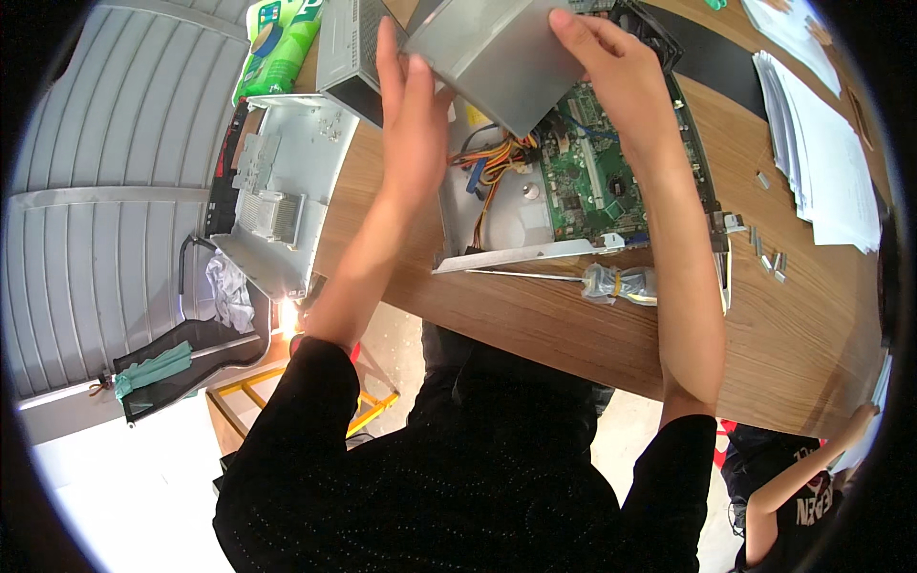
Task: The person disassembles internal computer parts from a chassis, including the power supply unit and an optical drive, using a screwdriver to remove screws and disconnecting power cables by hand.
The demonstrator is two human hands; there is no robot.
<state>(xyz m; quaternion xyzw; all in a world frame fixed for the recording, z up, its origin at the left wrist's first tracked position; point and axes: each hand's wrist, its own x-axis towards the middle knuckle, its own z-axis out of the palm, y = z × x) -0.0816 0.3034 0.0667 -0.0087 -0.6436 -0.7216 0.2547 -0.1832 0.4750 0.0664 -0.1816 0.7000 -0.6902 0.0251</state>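
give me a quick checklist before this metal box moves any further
1. Right hand on the grey metal box: ok, thumb against its face.
2. Left hand grip firm: cannot tell; it is at the box's left edge.
3. Cable bundle free of the box: cannot tell, the box hides part of the view.
4. Screwdriver-like tool off the green circuit board: ok, beside the case's near edge.
5. Small metal pieces in a container: not ok, loose on the table.
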